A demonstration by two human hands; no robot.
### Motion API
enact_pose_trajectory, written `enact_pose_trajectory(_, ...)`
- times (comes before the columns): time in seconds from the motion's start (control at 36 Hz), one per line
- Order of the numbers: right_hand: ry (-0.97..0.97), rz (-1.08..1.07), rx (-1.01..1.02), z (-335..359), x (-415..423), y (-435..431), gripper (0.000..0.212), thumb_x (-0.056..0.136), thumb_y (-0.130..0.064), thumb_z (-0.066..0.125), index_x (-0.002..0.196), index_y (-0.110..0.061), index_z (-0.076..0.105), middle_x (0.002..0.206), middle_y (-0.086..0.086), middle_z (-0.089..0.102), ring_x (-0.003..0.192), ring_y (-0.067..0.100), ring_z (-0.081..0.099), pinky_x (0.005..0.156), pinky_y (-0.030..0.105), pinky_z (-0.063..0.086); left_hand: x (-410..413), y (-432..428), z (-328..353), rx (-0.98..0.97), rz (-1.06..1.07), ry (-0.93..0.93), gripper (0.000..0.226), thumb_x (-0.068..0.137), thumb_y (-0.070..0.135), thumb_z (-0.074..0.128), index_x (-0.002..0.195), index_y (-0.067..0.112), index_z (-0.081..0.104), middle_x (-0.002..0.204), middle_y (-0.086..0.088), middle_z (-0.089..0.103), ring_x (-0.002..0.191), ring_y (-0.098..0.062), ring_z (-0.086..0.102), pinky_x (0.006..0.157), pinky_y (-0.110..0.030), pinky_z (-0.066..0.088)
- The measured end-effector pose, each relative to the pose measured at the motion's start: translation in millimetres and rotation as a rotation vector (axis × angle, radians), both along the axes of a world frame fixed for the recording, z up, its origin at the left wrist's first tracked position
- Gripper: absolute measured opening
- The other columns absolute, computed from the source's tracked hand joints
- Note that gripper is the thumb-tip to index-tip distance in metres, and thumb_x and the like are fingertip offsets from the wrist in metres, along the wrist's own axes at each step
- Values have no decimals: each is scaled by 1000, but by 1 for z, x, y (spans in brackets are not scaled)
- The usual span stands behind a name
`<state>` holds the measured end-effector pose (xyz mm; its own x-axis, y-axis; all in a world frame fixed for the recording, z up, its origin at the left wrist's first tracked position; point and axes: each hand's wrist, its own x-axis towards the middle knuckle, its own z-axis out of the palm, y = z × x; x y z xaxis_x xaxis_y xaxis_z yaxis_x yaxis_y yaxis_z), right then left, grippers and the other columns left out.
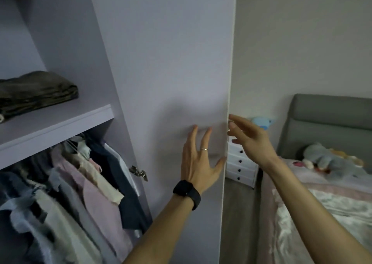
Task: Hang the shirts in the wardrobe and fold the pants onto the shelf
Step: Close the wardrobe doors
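The left hand (198,159) lies flat with spread fingers on the open wardrobe door (171,62); the right hand (248,139) is at its edge, fingers straight. Folded pants (34,91) sit on the shelf (60,127) above hanging shirts (90,183).

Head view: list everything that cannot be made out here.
- Hanging shirts: motion-blurred, cut off by the left and bottom edges; their rail is hidden behind the shelf.
- Folded pants: cut off by the left edge; number unclear.
- Right hand: blur leaves unclear whether its fingertips touch the wardrobe door edge.
- White drawer chest: mostly hidden by the door and right forearm.
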<state>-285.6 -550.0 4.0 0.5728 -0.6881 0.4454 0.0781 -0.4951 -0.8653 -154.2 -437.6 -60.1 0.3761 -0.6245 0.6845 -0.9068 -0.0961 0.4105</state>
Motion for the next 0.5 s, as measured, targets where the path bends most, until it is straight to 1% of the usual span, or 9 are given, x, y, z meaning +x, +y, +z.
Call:
enact_pose_trajectory(0.03,-6,16,17,5,1,-4,28,99,-40,60,127,-40,64,109,-17,74,100,6,72,83,24,59,-1,-3,0,1,11,-8,94,80,57,73,155,31,22,165,-6,12,146,-32,27,107,-51,46)
enact_pose_trajectory(0.08,-16,30,28,11,2,-10,34,98,-36,63,129,-24,66,109,-5,76,96,13,74,83,30,61,-2,-7,-2,-7,45,-19,96,78,61,73,154,32,22,163,-6,14,146,-31,27,108,-51,44)
enact_pose_trajectory(0.11,-22,39,26,13,3,-13,33,97,-34,64,127,-20,67,107,-1,76,94,16,74,82,33,62,-2,-8,-3,-11,67,-26,97,77,63,72,154,32,22,163,-6,15,145,-30,28,110,-49,43)
enact_pose_trajectory(0.17,-36,57,32,17,3,-16,31,95,-33,66,122,-18,69,102,1,77,90,19,75,79,33,62,-2,-12,-5,-18,101,-35,100,75,66,72,154,32,22,163,-6,17,144,-29,29,111,-45,38)
enact_pose_trajectory(0.28,-38,91,25,19,4,-18,25,91,-40,67,113,-30,68,97,-7,77,87,13,74,75,30,61,-4,-17,-8,-51,138,-57,101,75,67,69,156,29,21,163,-6,17,143,-29,31,110,-43,36)
enact_pose_trajectory(0.36,-80,92,19,13,5,-16,21,92,-36,69,113,-35,68,99,-15,75,91,12,73,74,31,62,-5,-18,-11,-58,163,-54,104,74,65,72,156,30,18,164,-5,17,143,-28,31,108,-47,42)
enact_pose_trajectory(0.44,-127,95,28,9,5,-8,22,92,-31,70,114,-34,67,97,-29,70,93,8,72,75,29,62,-8,-15,-11,-29,176,-45,110,73,67,74,157,30,13,165,-5,13,144,-29,31,107,-54,43)
enact_pose_trajectory(0.5,-136,103,52,8,3,0,24,91,-31,71,114,-33,68,95,-27,71,93,8,72,75,28,62,-13,-10,-12,-29,185,-20,111,73,66,75,157,29,12,166,-5,12,145,-30,31,107,-57,43)
